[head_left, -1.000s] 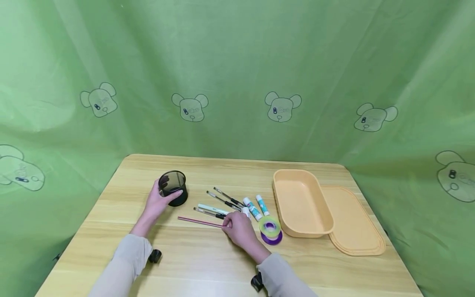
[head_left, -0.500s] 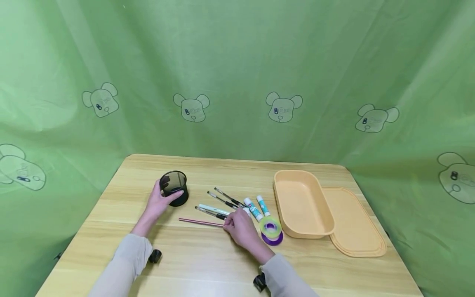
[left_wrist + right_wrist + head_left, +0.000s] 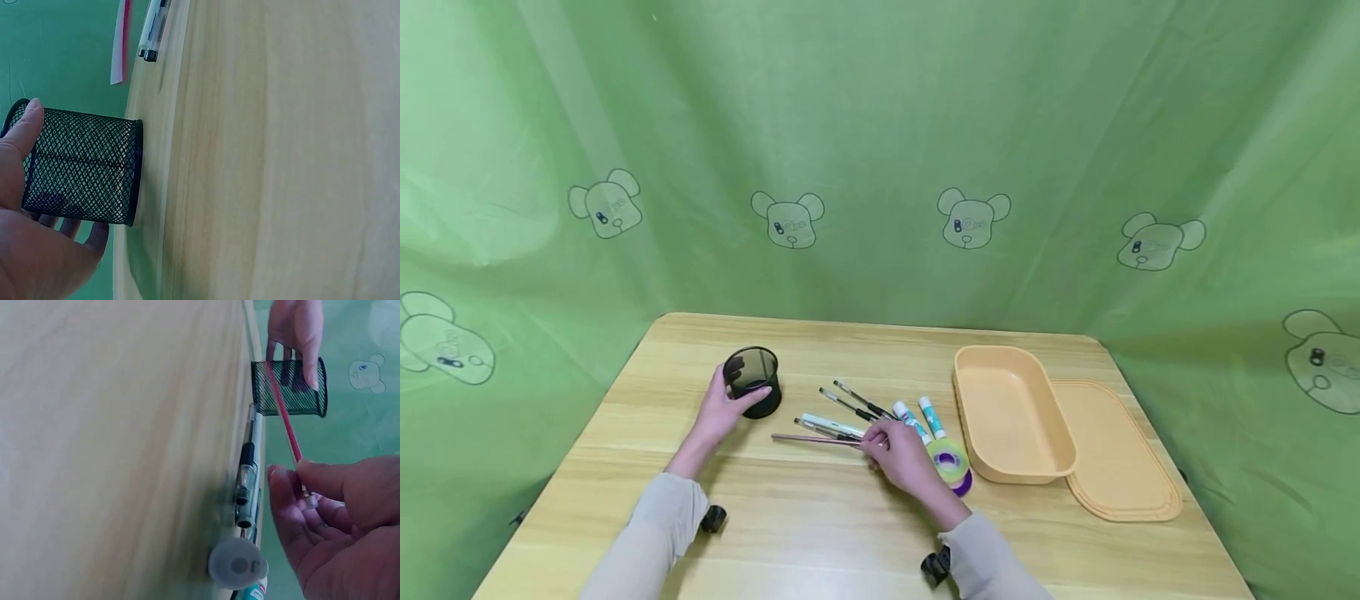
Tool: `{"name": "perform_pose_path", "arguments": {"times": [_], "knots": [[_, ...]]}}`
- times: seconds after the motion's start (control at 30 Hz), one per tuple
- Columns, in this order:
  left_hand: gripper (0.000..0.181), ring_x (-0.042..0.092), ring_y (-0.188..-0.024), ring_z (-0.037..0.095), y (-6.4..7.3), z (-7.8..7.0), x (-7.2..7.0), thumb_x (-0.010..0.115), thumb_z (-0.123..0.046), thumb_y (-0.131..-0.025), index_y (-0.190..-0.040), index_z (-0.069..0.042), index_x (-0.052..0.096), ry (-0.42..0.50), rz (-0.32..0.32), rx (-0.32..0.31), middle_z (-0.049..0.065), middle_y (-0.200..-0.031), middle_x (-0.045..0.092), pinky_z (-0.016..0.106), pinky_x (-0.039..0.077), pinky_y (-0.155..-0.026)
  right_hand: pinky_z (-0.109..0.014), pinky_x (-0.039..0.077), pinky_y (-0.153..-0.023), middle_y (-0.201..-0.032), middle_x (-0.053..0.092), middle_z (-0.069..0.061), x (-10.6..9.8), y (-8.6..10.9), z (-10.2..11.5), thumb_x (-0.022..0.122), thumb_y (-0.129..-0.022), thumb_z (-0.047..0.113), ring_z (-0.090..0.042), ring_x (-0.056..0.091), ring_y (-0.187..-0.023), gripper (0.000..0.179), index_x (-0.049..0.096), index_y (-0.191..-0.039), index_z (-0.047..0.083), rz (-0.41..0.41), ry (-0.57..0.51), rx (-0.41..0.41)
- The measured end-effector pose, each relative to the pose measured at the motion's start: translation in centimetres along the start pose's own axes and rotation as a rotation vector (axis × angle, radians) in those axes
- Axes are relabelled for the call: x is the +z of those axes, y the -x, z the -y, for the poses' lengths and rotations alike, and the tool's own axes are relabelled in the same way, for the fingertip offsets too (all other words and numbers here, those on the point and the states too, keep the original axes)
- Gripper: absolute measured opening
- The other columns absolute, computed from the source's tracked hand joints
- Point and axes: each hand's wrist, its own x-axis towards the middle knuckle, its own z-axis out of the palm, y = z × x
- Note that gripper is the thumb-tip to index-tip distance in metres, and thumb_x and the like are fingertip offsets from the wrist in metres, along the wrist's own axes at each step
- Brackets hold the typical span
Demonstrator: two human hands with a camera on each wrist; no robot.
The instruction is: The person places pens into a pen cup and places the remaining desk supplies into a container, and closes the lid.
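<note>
My left hand (image 3: pixel 721 414) holds a black mesh pen holder (image 3: pixel 764 405) standing at the left of the table, thumb on the near side and fingers behind it. My right hand (image 3: pixel 901 455) pinches one end of a thin red pencil (image 3: pixel 816 439) between thumb and fingers. In the right wrist view, the pencil (image 3: pixel 285 419) slants up from the table, its metal-banded end at my fingers (image 3: pixel 325 478) and its far end overlapping the holder. Several pens (image 3: pixel 853 404) lie just behind the pencil, some partly hidden by my right hand.
Two glue sticks (image 3: pixel 930 415) lie right of the pens, beside a yellow-green tape roll (image 3: pixel 937 457) overlapping a purple one (image 3: pixel 962 487). An orange box (image 3: pixel 1011 471) stands further right, its lid (image 3: pixel 1123 467) flat beside it. Green cloth (image 3: pixel 880 275) hangs behind the table.
My right hand has raised the pencil off the table and moved slightly right, now covering part of the tape. My left hand stays on the pen holder.
</note>
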Motion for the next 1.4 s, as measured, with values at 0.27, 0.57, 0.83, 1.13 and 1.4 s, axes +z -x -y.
{"name": "perform_pose_path", "arguments": {"times": [0.27,0.57,0.83,1.13,1.4], "knots": [[0.093,0.025,-0.154,0.043,0.6,-0.3,-0.1,0.080,-0.022,-0.092,-0.162,-0.005,0.022,-0.014,-0.007,0.009,0.024,-0.166,0.026,0.056,0.026,-0.127,-0.037,0.064,-0.066,-0.083,0.073,-0.014,-1.6,-0.2,0.2,0.070,-0.096,0.006,-0.032,0.073,-0.075,0.005,0.071,-0.099,0.002,-0.042,-0.217,0.048],[0.092,0.026,-0.153,0.048,0.9,-0.9,-0.2,0.080,-0.019,-0.092,-0.162,-0.003,0.022,0.000,0.005,0.012,0.026,-0.166,0.025,0.058,0.029,-0.125,-0.045,0.064,-0.078,-0.086,0.075,-0.017,-3.9,-0.9,1.4,0.071,-0.097,0.007,-0.040,0.074,-0.085,0.010,0.072,-0.104,0.001,-0.129,-0.422,0.112],[0.093,0.030,-0.153,0.042,-0.2,1.7,0.0,0.083,-0.029,-0.089,-0.160,-0.007,0.027,-0.031,-0.028,0.057,0.021,-0.164,0.031,0.056,0.031,-0.125,-0.037,0.065,-0.083,-0.092,0.076,-0.019,-5.8,-2.0,2.7,0.068,-0.099,0.006,-0.029,0.076,-0.085,0.013,0.070,-0.108,-0.003,-0.208,-0.527,0.112],[0.095,0.036,-0.148,0.045,0.0,2.0,0.4,0.085,-0.030,-0.087,-0.160,-0.008,0.028,-0.031,-0.025,0.060,0.022,-0.163,0.033,0.055,0.037,-0.122,-0.028,0.064,-0.084,-0.102,0.074,-0.023,-6.9,-3.1,3.9,0.067,-0.100,0.010,-0.023,0.074,-0.086,0.016,0.069,-0.112,-0.001,-0.221,-0.582,0.106],[0.091,0.035,-0.148,0.049,1.3,0.1,0.9,0.082,-0.020,-0.090,-0.160,-0.003,0.026,0.004,0.010,0.044,0.028,-0.163,0.030,0.057,0.037,-0.121,-0.027,0.063,-0.086,-0.101,0.075,-0.020,-6.7,-3.9,5.2,0.068,-0.100,0.011,-0.020,0.074,-0.085,0.019,0.069,-0.115,-0.002,-0.231,-0.615,0.088]]}}
